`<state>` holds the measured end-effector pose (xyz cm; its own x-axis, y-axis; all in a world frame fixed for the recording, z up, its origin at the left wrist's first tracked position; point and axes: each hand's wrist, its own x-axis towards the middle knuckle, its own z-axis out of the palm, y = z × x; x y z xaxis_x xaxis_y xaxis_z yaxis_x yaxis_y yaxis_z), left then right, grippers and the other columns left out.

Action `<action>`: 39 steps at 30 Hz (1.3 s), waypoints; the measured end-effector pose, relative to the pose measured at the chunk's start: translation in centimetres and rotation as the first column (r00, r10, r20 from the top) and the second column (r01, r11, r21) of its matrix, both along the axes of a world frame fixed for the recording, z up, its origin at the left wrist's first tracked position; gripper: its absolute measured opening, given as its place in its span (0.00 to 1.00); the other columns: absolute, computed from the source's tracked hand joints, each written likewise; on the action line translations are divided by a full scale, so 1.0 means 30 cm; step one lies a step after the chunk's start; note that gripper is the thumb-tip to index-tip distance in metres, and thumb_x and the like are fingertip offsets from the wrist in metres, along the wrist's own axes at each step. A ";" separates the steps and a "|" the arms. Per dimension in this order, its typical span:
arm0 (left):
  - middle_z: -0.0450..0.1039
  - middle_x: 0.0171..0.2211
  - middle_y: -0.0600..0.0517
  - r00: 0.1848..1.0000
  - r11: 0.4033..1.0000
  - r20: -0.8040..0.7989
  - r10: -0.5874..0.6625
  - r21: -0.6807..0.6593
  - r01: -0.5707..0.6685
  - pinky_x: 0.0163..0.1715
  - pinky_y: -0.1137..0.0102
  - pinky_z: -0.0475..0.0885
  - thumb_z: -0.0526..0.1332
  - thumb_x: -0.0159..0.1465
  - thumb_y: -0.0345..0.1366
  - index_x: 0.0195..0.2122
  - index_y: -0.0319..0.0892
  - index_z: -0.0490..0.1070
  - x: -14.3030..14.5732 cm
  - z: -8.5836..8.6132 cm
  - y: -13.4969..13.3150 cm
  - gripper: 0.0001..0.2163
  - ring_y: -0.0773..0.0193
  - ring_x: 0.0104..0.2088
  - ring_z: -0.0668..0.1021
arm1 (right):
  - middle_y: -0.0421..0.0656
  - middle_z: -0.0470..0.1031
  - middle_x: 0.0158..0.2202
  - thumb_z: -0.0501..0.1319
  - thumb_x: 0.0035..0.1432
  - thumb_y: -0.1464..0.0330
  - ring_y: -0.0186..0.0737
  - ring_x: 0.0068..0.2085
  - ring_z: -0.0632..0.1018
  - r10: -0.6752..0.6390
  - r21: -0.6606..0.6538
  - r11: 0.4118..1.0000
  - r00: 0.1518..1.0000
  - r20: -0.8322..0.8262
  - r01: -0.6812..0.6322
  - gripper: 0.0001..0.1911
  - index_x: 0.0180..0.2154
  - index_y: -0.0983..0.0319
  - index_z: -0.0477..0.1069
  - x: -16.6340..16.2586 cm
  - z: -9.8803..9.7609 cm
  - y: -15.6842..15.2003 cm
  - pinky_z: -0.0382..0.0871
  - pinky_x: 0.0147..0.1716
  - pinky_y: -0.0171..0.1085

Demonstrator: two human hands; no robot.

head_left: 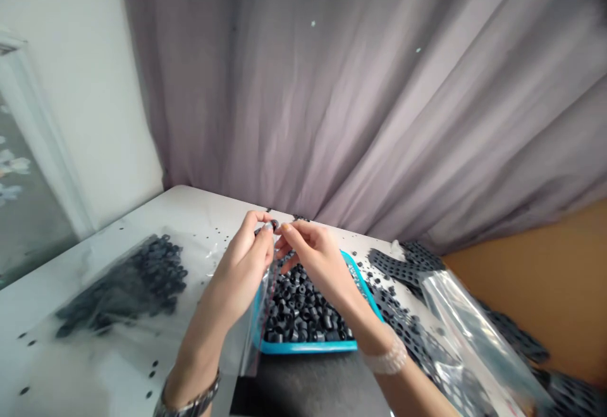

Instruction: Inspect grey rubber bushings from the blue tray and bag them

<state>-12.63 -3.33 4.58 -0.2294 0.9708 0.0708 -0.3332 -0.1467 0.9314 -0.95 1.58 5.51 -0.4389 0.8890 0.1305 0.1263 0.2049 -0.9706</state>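
My left hand (247, 259) is raised over the white table and pinches the top edge of a small clear zip bag (258, 325) that hangs down from it. My right hand (310, 255) meets it fingertip to fingertip, pinching a small black ring (274, 224) at the bag's mouth. Right below both hands sits a blue tray (308, 346) filled with several small black rubber rings (298, 309).
A large clear bag of black rings (128, 284) lies on the table at the left. Black perforated rubber sheets (403, 265) and loose rings spread to the right, partly under clear plastic bags (474, 335). A grey curtain (360, 100) hangs behind the table.
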 end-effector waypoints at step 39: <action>0.50 0.19 0.61 0.399 0.848 0.914 -0.069 -0.157 0.506 0.13 0.81 0.58 0.43 0.67 0.25 0.35 0.37 0.61 0.302 -0.096 0.100 0.10 0.76 0.15 0.57 | 0.38 0.68 0.23 0.64 0.53 0.62 0.23 0.18 0.57 -0.340 -0.225 0.937 0.843 -0.417 0.267 0.11 0.37 0.60 0.79 0.355 -0.113 -0.146 0.48 0.16 0.31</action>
<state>-3.57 -0.32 1.68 0.3451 0.8765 -0.3357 -0.9196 0.3873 0.0657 9.69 -2.79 2.12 -0.0713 0.9926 0.0982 -0.2924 0.0733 -0.9535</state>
